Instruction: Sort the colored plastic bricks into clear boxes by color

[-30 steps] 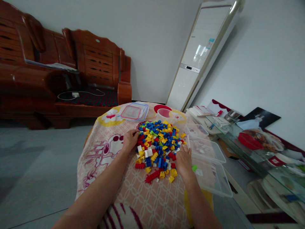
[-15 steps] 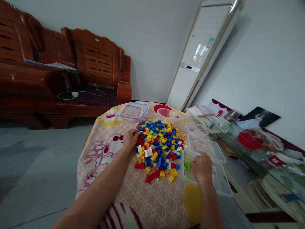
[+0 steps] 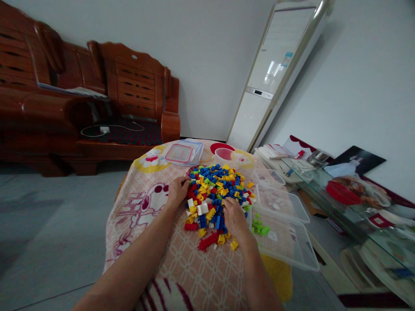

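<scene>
A heap of toy building bricks [image 3: 210,190] in blue, yellow, red, white and green lies on the cloth-covered round table. At the heap's left edge, my left hand [image 3: 177,191] has its fingers curled together against the bricks; what they hold, if anything, is hidden. My right hand [image 3: 234,217] hangs over the right front of the heap, fingers loosely apart and reaching down among the bricks, with no brick visible in them. To its right, small green bricks [image 3: 259,227] lie in a clear plastic box [image 3: 288,250].
More clear boxes [image 3: 285,203] stand behind the first one. Flat lids [image 3: 181,153] and a round tub [image 3: 224,154] are at the table's far side. A glass-topped cabinet [image 3: 340,211] with clutter borders the right; a wooden sofa [image 3: 136,90] stands back left.
My right hand has moved left from the clear box to the brick heap, leaving the green bricks in view. My left hand has stayed at the heap's left edge.
</scene>
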The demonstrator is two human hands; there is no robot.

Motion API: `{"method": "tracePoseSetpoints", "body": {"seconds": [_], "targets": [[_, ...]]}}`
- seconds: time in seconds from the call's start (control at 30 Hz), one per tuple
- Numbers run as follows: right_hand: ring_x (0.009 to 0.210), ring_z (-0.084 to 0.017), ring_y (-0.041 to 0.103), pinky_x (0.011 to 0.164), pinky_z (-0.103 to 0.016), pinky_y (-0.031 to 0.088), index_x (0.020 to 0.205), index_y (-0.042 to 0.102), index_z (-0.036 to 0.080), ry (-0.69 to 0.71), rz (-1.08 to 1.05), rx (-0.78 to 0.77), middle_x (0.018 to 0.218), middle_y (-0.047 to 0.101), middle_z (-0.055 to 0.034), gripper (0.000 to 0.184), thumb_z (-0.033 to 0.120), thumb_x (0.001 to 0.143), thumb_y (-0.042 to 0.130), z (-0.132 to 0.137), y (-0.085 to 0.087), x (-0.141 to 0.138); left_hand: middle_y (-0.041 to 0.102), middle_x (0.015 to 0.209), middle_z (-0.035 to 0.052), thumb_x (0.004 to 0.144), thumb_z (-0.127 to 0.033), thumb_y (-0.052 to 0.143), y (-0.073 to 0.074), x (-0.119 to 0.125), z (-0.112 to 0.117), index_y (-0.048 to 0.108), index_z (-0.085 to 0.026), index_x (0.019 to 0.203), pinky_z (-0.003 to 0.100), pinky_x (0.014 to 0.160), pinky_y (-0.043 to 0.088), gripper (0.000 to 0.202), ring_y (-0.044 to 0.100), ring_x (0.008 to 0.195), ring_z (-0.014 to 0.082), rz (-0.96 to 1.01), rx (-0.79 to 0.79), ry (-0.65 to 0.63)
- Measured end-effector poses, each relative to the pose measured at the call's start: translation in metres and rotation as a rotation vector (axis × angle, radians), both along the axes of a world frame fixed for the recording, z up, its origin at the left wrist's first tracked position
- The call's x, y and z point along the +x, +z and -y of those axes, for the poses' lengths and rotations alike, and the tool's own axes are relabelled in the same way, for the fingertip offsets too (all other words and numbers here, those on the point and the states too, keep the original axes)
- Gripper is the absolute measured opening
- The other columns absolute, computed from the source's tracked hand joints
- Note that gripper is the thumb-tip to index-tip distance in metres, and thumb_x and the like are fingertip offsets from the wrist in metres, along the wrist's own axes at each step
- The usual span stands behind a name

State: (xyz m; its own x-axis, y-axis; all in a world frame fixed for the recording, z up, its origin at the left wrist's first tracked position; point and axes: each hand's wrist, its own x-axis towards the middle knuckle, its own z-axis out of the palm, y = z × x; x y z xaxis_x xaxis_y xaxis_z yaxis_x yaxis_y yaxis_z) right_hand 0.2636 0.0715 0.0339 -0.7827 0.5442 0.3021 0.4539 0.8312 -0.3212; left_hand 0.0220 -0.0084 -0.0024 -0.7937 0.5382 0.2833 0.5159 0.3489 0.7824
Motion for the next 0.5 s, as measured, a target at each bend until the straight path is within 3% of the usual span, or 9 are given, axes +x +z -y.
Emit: {"method": "tracePoseSetpoints", "body": {"seconds": [0.3, 0.5], "targets": [[0.079, -0.016, 0.057, 0.074, -0.024, 0.042, 0.077, 0.066, 0.019, -0.062, -0.121, -0.057, 0.083, 0.061, -0.0043, 0.026, 0.012, 0.087, 0.043, 0.013, 0.007, 0.018, 0.072, 0.104, 0.0058, 0.081, -0.029, 0.047, -0.002, 0.0, -0.002, 0.073, -0.02, 0.098, 0.032, 0.092, 0.046, 0.032, 0.064, 0.099, 0.022, -0.002, 0.02, 0.007], [0.083, -0.018, 0.059, 0.075, -0.026, 0.04, 0.075, 0.069, 0.018, -0.198, 0.093, 0.123, 0.081, 0.064, -0.007, 0.022, 0.021, 0.088, 0.051, -0.002, 0.007, -0.01, 0.072, 0.104, 0.0058, 0.08, -0.028, 0.048, 0.0, 0.001, -0.001, 0.073, -0.019, 0.096, 0.031, 0.09, 0.046, 0.032, 0.064, 0.097, 0.0215, 0.02, 0.029, 0.018]]}}
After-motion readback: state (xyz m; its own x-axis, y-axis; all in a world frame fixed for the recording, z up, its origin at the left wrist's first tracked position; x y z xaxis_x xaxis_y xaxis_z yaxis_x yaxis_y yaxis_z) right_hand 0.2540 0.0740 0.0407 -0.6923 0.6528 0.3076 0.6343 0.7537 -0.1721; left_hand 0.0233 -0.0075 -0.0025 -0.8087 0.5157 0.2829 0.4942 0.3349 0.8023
